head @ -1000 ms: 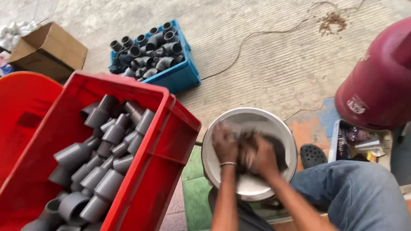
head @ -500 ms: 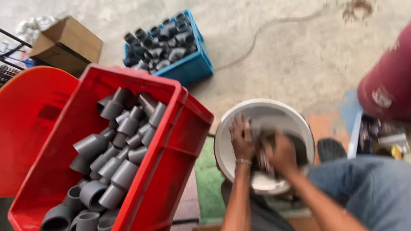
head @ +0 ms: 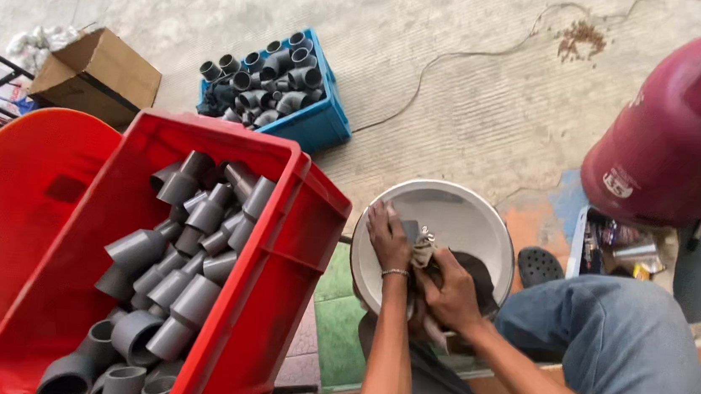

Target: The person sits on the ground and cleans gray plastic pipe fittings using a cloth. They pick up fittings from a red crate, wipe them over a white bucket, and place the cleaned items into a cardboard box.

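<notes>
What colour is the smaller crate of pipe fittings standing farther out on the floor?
Blue; the smaller crate shows clearly in the head view, holding grey fittings.

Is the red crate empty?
No, the red crate is filled with many grey pipe fittings.

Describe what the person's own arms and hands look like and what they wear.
Both forearms are bare, with no sleeves in view and no gloves. The left hand has a thin metal bracelet around its wrist. The right hand shows no ring, watch or band. The fingers are bare too.
</notes>
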